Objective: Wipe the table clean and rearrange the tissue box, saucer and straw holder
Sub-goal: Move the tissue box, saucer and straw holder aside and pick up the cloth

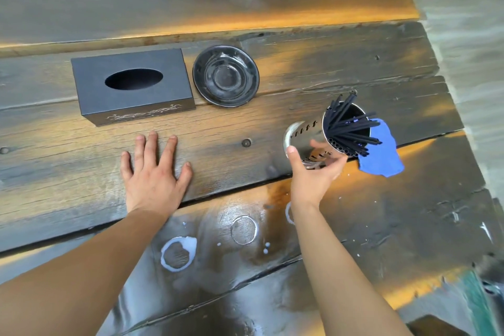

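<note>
A black tissue box [133, 86] with an oval slot lies at the left of the dark wooden table [341, 63]. Right beside it sits a black saucer [225, 75]. My right hand [313, 172] grips a perforated steel straw holder [311, 135], tilted toward the right and full of black straws [351, 128]. A blue cloth [381, 154] lies on the table just behind the holder's mouth. My left hand [155, 169] rests flat on the wood, fingers spread, just in front of the tissue box.
White ring-shaped stains [178, 254] and small white droplets mark the wet plank nearest me, between my forearms. The table's right edge drops off to a pale floor [469, 35]. A raised plank runs along the back.
</note>
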Motion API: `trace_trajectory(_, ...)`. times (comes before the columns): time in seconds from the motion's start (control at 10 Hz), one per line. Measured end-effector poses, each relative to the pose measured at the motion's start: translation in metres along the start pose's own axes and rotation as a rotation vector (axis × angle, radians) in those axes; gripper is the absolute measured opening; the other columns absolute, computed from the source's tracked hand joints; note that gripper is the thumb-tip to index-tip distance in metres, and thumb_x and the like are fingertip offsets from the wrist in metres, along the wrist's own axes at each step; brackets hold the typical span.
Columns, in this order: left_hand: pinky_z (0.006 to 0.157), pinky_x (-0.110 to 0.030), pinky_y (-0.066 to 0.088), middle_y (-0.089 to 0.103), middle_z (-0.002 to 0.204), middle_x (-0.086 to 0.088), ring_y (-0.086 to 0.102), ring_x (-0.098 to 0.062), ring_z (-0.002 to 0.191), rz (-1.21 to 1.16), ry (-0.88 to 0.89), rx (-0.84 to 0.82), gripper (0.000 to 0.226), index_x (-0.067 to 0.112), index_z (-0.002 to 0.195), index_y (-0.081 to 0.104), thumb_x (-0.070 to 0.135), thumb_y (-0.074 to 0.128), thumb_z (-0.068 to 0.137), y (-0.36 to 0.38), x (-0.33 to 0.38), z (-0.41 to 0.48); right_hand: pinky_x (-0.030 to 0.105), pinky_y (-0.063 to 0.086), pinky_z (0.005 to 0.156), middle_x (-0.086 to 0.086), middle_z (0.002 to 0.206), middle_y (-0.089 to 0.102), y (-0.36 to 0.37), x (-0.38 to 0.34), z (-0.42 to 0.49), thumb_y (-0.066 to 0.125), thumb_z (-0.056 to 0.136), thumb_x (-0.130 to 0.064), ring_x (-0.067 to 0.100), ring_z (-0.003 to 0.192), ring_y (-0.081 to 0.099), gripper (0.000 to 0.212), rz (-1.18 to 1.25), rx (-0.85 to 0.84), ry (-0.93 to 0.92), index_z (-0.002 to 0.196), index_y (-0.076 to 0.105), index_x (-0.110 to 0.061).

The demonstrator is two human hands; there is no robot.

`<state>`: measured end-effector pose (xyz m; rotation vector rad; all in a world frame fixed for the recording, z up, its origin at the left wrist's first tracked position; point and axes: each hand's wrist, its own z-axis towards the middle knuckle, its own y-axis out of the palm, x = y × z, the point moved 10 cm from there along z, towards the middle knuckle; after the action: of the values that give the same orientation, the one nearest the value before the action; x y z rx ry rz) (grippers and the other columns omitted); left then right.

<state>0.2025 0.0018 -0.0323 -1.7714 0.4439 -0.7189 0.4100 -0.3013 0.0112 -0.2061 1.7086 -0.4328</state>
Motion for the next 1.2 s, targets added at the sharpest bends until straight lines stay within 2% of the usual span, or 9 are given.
trace_trajectory(0.1,0.126,-0.055,0.001,0.016,0.170,-0.006,0.004,-0.026,0.158,-0.003,0.001,0.007,0.065,0.036,0.157,0.028,0.059,0.038,0.097,-0.001,0.001,0.000,0.022,0.046,0.104,0.007,0.110,0.073,0.001,-0.005,0.013,0.090,0.077,-0.010,0.006,0.108,0.065,0.068,0.085,-0.040,-0.015,0.129,0.046,-0.009)
trace_trajectory(0.3,0.126,-0.054,0.000,0.016,0.170,-0.006,0.002,-0.024,0.158,-0.005,-0.002,0.011,0.064,0.036,0.156,0.029,0.059,0.039,0.097,0.000,0.001,-0.001,0.025,0.046,0.097,-0.015,0.086,0.076,0.001,-0.002,0.025,0.088,0.081,-0.011,0.005,0.099,0.064,0.054,0.099,-0.054,-0.003,0.115,0.048,-0.002)
trace_trajectory(0.4,0.126,-0.054,0.000,0.016,0.170,-0.006,0.003,-0.024,0.158,-0.010,0.002,0.011,0.064,0.036,0.156,0.029,0.059,0.039,0.097,0.000,0.002,-0.001,0.027,0.046,0.095,-0.023,0.086,0.074,0.006,-0.011,0.029,0.088,0.081,-0.010,0.007,0.097,0.064,0.048,0.113,-0.075,-0.039,0.110,0.049,-0.014)
trace_trajectory(0.6,0.126,-0.054,0.001,0.015,0.170,-0.005,0.001,-0.024,0.158,-0.004,-0.003,0.004,0.065,0.037,0.157,0.028,0.060,0.038,0.097,0.000,0.002,0.001,0.043,0.047,0.108,0.001,0.089,0.078,0.042,-0.040,0.050,0.089,0.078,-0.012,0.020,0.106,0.071,0.058,0.149,-0.145,-0.113,0.116,0.047,-0.001)
trace_trajectory(0.7,0.126,-0.054,0.001,0.015,0.170,-0.005,0.001,-0.024,0.159,-0.003,-0.004,-0.003,0.065,0.037,0.157,0.028,0.060,0.038,0.097,0.001,0.001,0.000,0.046,0.047,0.107,0.006,0.092,0.077,0.071,-0.053,0.068,0.090,0.076,-0.015,0.024,0.107,0.070,0.063,0.147,-0.188,-0.128,0.118,0.045,-0.003)
trace_trajectory(0.8,0.126,-0.055,0.001,0.015,0.170,-0.006,0.001,-0.024,0.159,-0.009,-0.002,-0.005,0.065,0.036,0.157,0.028,0.060,0.038,0.097,0.002,0.001,0.001,0.044,0.049,0.107,0.010,0.106,0.072,0.099,-0.063,0.088,0.093,0.071,-0.026,0.025,0.108,0.069,0.074,0.126,-0.209,-0.146,0.127,0.045,-0.014)
trace_trajectory(0.9,0.126,-0.055,0.001,0.015,0.170,-0.006,0.001,-0.024,0.159,-0.003,0.000,-0.010,0.066,0.036,0.157,0.027,0.060,0.036,0.097,0.003,0.000,0.001,0.025,0.050,0.100,0.009,0.114,0.062,0.122,-0.072,0.102,0.092,0.068,-0.027,0.026,0.111,0.065,0.088,0.137,-0.239,-0.175,0.140,0.041,-0.015)
trace_trajectory(1.1,0.126,-0.055,0.002,0.015,0.170,-0.006,0.001,-0.024,0.159,0.005,0.003,-0.004,0.066,0.037,0.158,0.027,0.060,0.037,0.097,0.004,-0.001,0.003,0.027,0.047,0.110,-0.007,0.121,0.060,0.151,-0.077,0.114,0.092,0.071,-0.017,0.009,0.117,0.063,0.094,0.144,-0.298,-0.187,0.147,0.037,-0.019)
trace_trajectory(1.2,0.126,-0.055,0.002,0.015,0.170,-0.005,0.001,-0.024,0.159,0.011,-0.003,-0.003,0.066,0.037,0.157,0.026,0.061,0.038,0.096,0.005,-0.002,0.003,0.018,0.045,0.105,-0.011,0.124,0.062,0.155,-0.071,0.116,0.092,0.072,-0.017,0.000,0.117,0.062,0.096,0.153,-0.308,-0.158,0.148,0.035,-0.020)
